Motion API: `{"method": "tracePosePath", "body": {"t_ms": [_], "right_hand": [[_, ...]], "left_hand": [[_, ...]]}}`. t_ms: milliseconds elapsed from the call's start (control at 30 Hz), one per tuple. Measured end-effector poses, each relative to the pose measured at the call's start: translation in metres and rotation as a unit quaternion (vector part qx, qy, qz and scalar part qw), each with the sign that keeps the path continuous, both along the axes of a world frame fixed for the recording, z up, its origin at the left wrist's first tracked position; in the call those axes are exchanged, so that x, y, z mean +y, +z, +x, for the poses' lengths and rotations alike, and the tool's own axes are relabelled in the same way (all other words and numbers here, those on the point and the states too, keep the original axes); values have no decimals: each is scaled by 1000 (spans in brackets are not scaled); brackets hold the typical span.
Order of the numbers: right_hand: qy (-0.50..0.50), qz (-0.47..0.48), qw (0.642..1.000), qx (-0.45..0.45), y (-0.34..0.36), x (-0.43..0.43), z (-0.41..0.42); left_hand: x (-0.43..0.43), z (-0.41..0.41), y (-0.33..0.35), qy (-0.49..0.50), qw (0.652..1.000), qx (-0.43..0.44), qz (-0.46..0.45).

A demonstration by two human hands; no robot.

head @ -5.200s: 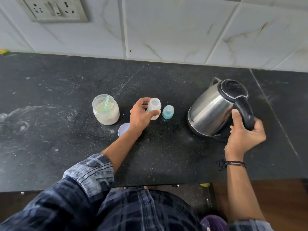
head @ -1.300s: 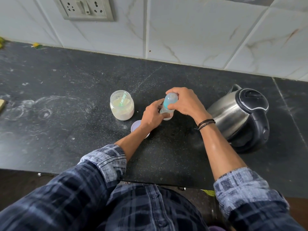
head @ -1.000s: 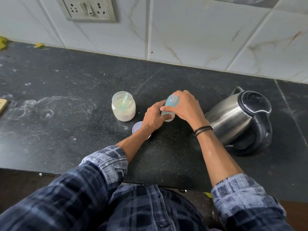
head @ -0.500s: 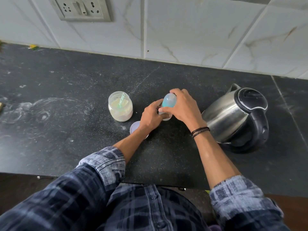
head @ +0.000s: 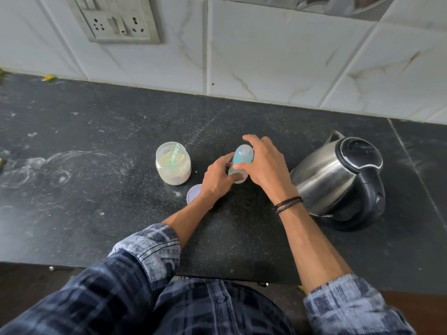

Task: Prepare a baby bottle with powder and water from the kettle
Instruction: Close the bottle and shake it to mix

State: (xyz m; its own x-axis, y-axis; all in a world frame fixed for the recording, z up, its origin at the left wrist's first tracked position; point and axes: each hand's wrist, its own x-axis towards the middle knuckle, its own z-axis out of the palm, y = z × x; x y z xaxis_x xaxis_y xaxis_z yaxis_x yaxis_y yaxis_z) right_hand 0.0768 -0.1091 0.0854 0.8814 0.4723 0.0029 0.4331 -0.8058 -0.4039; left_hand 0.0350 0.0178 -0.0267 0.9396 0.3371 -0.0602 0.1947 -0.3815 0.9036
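As I read the head view from the near edge outward, the rolled plaid left sleeve (head: 150, 252) and right sleeve (head: 343, 303) come first. Both forearms are bare and reach toward 12 o'clock over the black counter (head: 96, 226). Right wrist: dark corded wristband (head: 288, 204).

Left hand (head: 216, 181): fingers curled round the body of the baby bottle (head: 239, 181), holding it upright on the counter, about mid-counter. Bottle mostly hidden by both hands; contents not readable.

Right hand (head: 264, 165): set at 4 o'clock of the bottle, thumb and fingers wrapped over the teal cap (head: 243, 154), which sits on top of the bottle. Whether the cap is fully seated I cannot tell.

Round lid (head: 193, 195): flat on the counter at 7 o'clock of the bottle, partly under the left wrist.

Powder jar (head: 173, 165): open, at 9 o'clock of the bottle, near but apart. Pale powder inside, green scoop (head: 174, 155) standing in it.

Kettle (head: 336, 175): steel, black lid and handle, at 3 o'clock of the bottle, spout toward 12 o'clock, just beyond the right wrist.

Farthest: tiled wall (head: 266, 56), with a socket plate (head: 116, 20) at 11 o'clock.
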Motion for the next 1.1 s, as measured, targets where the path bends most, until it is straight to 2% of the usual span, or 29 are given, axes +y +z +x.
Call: {"method": "tracePosePath", "body": {"t_ms": [267,467,1100], "right_hand": [[-36,18,999,-11,-4,1,-1],[-7,31,999,-29,-3,-2,-1],[-4,56,998,-14,-11,-3,0]], "left_hand": [[-1,-1,1,5,1000,6,-4],[-1,-1,1,3,1000,14,1],[0,-2,3,-3,1000,13,4]]}}
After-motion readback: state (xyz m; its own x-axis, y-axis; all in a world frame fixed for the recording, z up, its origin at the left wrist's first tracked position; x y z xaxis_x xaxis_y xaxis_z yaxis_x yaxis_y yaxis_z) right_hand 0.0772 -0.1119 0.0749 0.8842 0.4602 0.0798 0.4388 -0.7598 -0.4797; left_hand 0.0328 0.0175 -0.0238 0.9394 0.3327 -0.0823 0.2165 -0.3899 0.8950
